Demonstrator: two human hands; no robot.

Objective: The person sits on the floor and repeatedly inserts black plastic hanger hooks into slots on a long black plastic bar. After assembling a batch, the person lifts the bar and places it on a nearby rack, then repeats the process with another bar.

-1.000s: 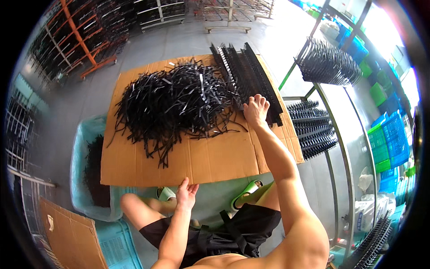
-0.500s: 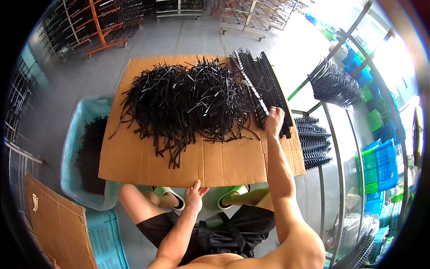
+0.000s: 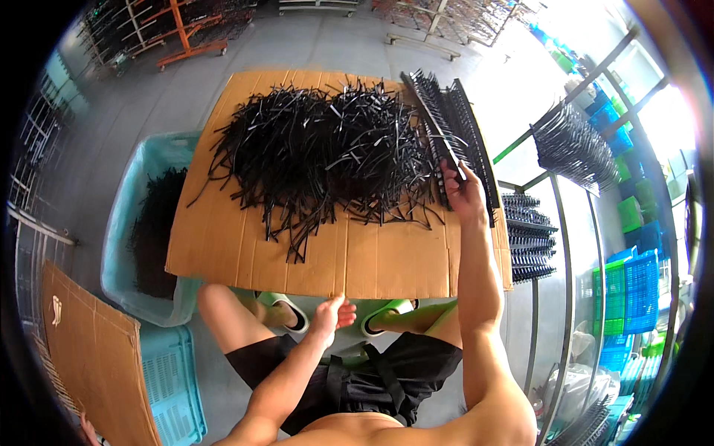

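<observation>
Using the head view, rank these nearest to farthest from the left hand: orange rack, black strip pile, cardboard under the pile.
1. Cardboard: its near edge is right by the left hand.
2. Black strip pile: on the cardboard, beyond that edge.
3. Orange rack: far off, upper left.

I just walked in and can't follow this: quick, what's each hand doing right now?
Left hand: open, nothing visible in it, by the cardboard's near edge.
Right hand: closed on the near end of a black strip.
</observation>
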